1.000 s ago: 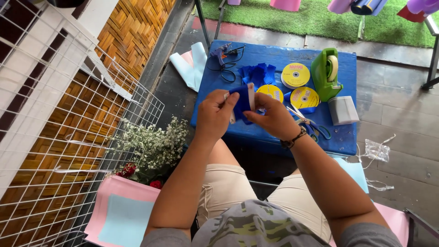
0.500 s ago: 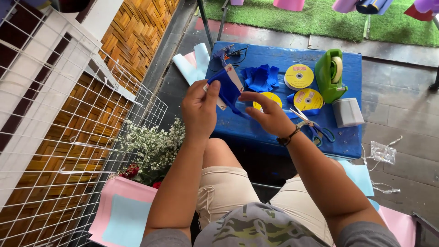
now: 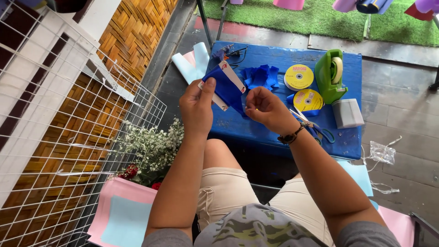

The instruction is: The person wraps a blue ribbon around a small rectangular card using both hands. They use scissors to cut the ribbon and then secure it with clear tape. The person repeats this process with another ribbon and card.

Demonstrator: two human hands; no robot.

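From the head camera, the left hand point(image 3: 197, 107) is raised above the near edge of the blue table point(image 3: 279, 132), thumb and fingers pinched shut on a white card point(image 3: 227, 77) with blue ribbon point(image 3: 224, 89) wound around it; the card is tilted and held by one end, which seems meant to leave its length free for the ribbon to pass around. The right hand point(image 3: 265, 107) sits just beside it, fingers curled closed, and appears to pinch the loose tail of the same ribbon, though the fingertips are turned away and the contact itself cannot be clearly seen. The ribbon is a deep, matte blue, laid in flat overlapping turns over the middle of the card, with the white ends of the card showing bare. On the table beyond the hands lie a crumpled heap of more blue ribbon point(image 3: 260, 75), two yellow ribbon spools point(image 3: 299, 77), a green tape dispenser point(image 3: 333, 73) (standing upright), a small grey box point(image 3: 347, 113) and blue-handled scissors point(image 3: 315, 128), all within easy reach. To the left, white baby's-breath flowers point(image 3: 151, 144) rest beside a white wire grid point(image 3: 68, 128), with pink and pale blue paper sheets point(image 3: 121, 217) on the floor.
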